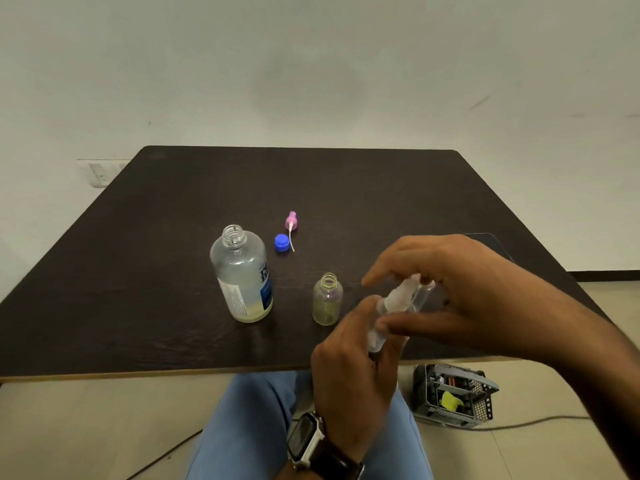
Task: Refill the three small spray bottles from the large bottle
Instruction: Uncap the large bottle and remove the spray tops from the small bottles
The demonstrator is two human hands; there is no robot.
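Large bottle (pixel 241 275), open small bottle (pixel 327 299) block table (pixel 138 271) centre; left side bare

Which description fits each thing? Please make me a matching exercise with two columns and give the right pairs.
Things:
1. large bottle
2. blue cap
3. pink spray head
4. small clear bottle

Descriptions:
A. lies on the table beside the pink spray head
B. held in both hands
C. stands open, no cap
D. lies on the table, thin tube attached

Pairs: 1-C, 2-A, 3-D, 4-B
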